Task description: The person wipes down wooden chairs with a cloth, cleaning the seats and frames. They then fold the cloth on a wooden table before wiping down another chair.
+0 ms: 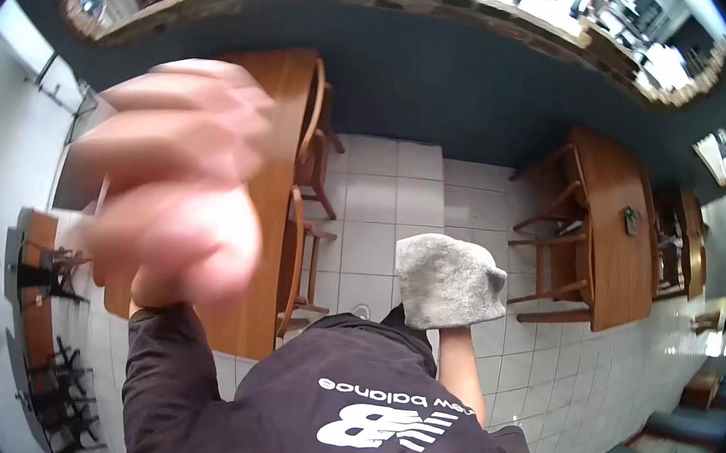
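fingers of the left hand, up in front of a wooden table, are too blurred for me to tell whether spread or curled. a grey cloth covers the right hand, hiding its fingers; a loose hold could let it slip to the tiled floor.

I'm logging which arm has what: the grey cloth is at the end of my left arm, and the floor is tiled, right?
Not quite: the head view shows the grey cloth at the end of your right arm, not your left arm. The floor is tiled, as you said.
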The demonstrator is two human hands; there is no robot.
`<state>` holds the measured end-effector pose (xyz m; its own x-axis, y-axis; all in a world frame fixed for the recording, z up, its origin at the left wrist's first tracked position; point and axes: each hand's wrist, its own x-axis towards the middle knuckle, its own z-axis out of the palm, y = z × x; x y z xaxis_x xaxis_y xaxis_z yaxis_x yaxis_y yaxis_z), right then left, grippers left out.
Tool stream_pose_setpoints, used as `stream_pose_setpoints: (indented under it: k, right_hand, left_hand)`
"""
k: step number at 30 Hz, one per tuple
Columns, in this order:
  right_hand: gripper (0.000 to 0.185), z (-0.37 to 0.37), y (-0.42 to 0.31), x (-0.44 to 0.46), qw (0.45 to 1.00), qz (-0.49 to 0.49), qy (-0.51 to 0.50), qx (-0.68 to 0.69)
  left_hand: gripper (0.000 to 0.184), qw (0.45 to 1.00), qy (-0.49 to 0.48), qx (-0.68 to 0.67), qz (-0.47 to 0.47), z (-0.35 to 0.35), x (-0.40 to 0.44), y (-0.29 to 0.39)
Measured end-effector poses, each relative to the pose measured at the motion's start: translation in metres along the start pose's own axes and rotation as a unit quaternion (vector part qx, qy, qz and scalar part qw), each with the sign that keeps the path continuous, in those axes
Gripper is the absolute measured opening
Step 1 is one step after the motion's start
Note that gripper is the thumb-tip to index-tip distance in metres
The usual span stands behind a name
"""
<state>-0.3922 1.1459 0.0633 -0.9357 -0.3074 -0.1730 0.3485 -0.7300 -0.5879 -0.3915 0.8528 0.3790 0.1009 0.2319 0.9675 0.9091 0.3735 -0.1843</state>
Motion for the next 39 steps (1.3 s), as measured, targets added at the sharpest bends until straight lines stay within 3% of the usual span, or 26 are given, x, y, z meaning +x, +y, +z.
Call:
stream_pose_setpoints:
  k: [2,4,6,8,9,10,11,12,14,15,16,17,18,19,20,22,23,24,26,28,32,33,34,36,38,39]
  right_hand:
    - [0.054,0.018,-0.003,0.024,0.972,0.177,-0.020,0.152]
    - [0.054,0.032,0.003,0.058,0.959,0.214,-0.080,0.168]
    - [0.056,0.033,0.013,0.093,0.973,0.209,-0.096,0.029]
    - [0.050,0.013,0.029,0.129,0.961,0.264,-0.081,0.022]
    - [0.048,-0.004,0.047,0.154,0.944,0.221,-0.168,-0.179]
    - [0.047,-0.010,0.057,0.173,0.879,0.164,-0.255,-0.368]
    - [0.045,0.045,0.027,0.173,0.912,0.279,-0.181,-0.239]
    - [0.045,0.053,0.024,0.191,0.908,0.288,-0.190,-0.237]
    - [0.041,0.063,0.018,0.234,0.846,0.250,-0.367,-0.296]
    - [0.041,0.065,0.018,0.259,0.804,0.108,-0.463,-0.357]
    - [0.041,0.066,0.020,0.273,0.800,0.117,-0.470,-0.354]
    - [0.043,0.084,0.013,0.279,0.848,0.322,-0.357,-0.224]
    - [0.045,0.096,0.010,0.285,0.833,0.503,-0.213,-0.086]
    - [0.052,0.096,0.022,0.295,0.827,0.530,-0.182,-0.050]
    - [0.054,0.094,0.026,0.300,0.832,0.524,-0.184,-0.010]
    - [0.057,0.079,0.055,0.316,0.863,0.429,-0.261,-0.058]
    - [0.058,0.076,0.067,0.321,0.868,0.395,-0.284,-0.098]
    - [0.059,0.072,0.081,0.328,0.872,0.358,-0.306,-0.135]
    - [0.058,0.060,0.104,0.345,0.871,0.378,-0.291,-0.122]
    - [0.056,0.076,0.099,0.362,0.837,0.518,-0.174,0.030]
    - [0.063,0.087,0.102,0.410,0.840,0.518,-0.159,0.011]
    - [0.063,0.087,0.108,0.431,0.834,0.527,-0.162,0.003]
    - [0.062,0.088,0.115,0.451,0.833,0.526,-0.172,0.001]
    - [0.059,0.081,0.120,0.477,0.831,0.527,-0.181,0.002]
    - [0.056,0.081,0.124,0.491,0.822,0.541,-0.178,0.003]
    - [0.055,0.082,0.129,0.498,0.812,0.543,-0.214,-0.017]
  left_hand:
    - [0.043,0.938,-0.149,0.052,-0.309,-0.012,-0.090,-0.010]
    - [0.063,0.782,-0.206,-0.034,-0.587,0.005,-0.178,-0.017]
    - [0.072,0.648,-0.223,-0.066,-0.725,0.018,-0.242,-0.005]
    - [0.075,0.535,-0.080,-0.222,-0.811,0.036,-0.282,0.006]
    - [0.070,0.484,0.015,-0.279,-0.829,0.046,-0.281,0.008]
    - [0.062,0.407,0.145,-0.326,-0.841,0.061,-0.286,0.011]
    - [0.056,0.373,0.149,-0.286,-0.870,0.067,-0.279,0.009]
    - [0.050,0.337,0.151,-0.246,-0.896,0.071,-0.271,0.004]
    - [0.032,0.404,0.221,-0.181,-0.869,0.084,-0.283,-0.005]
    - [0.033,0.433,0.279,-0.161,-0.842,0.088,-0.278,-0.013]
    - [0.035,0.455,0.337,-0.141,-0.812,0.092,-0.274,-0.018]
    - [0.040,0.485,0.356,-0.107,-0.792,0.095,-0.269,-0.025]
    - [0.046,0.513,0.374,-0.073,-0.769,0.098,-0.264,-0.034]
    - [0.063,0.510,0.385,-0.062,-0.766,0.099,-0.261,-0.043]
    - [0.063,0.507,0.397,-0.056,-0.763,0.101,-0.269,-0.049]
    - [0.074,0.581,0.281,0.112,-0.755,0.102,-0.297,-0.061]
    - [0.081,0.561,0.269,0.151,-0.768,0.101,-0.309,-0.063]
    - [0.081,0.568,0.173,0.229,-0.772,0.095,-0.342,-0.061]
    - [0.077,0.529,0.140,0.265,-0.794,0.088,-0.355,-0.064]
    - [0.071,0.533,0.200,0.265,-0.778,0.080,-0.397,-0.065]
    - [0.051,0.430,0.105,0.351,-0.825,0.059,-0.482,-0.035]
    - [0.046,0.409,0.187,0.316,-0.836,0.048,-0.484,-0.037]
    - [0.037,0.354,0.383,0.223,-0.824,0.041,-0.484,-0.039]
    - [0.029,0.304,0.509,0.186,-0.784,0.023,-0.485,-0.035]
    - [0.026,0.280,0.495,0.223,-0.792,0.015,-0.489,-0.032]
    - [0.027,0.301,0.466,0.276,-0.785,0.014,-0.501,-0.029]
